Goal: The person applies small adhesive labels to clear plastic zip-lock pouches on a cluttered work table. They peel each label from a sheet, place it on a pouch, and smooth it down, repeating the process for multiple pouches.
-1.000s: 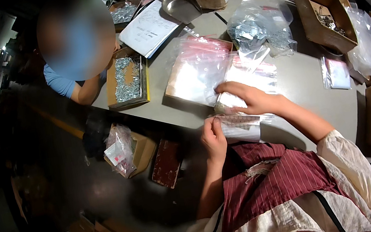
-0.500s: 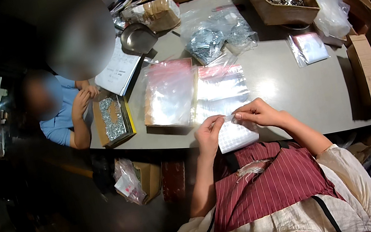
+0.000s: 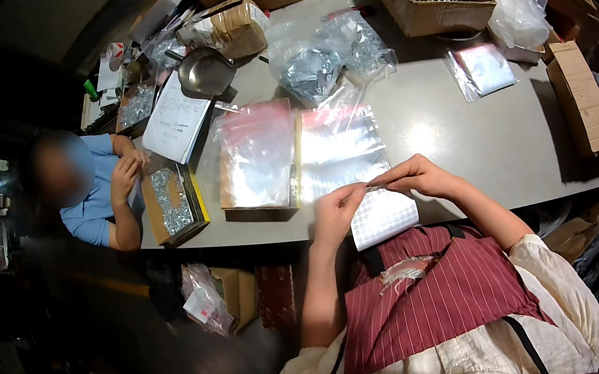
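A white sheet with rows of small round stickers (image 3: 385,220) hangs tilted at the table's near edge, just in front of my apron. My left hand (image 3: 338,210) pinches the sheet's upper edge between thumb and fingers. My right hand (image 3: 422,176) is closed on the same edge, its fingertips close to the left ones. What lies right between the fingertips is too small to make out. Just beyond my hands lies a stack of clear zip bags (image 3: 340,144), with another stack of zip bags (image 3: 256,158) in a shallow box to its left.
At the left, a person in blue (image 3: 87,188) sits by a box of small metal parts (image 3: 172,201). Written papers (image 3: 174,121) and a metal scoop (image 3: 207,71) lie behind. Bags of hardware (image 3: 311,69) and a cardboard box of metal pieces (image 3: 437,10) stand farther back; a small bag pack (image 3: 483,69) lies right.
The view has shifted slightly, so the table things appear farther left. Both my hands stay at the sheet's upper edge, with the fingertips a little closer together.
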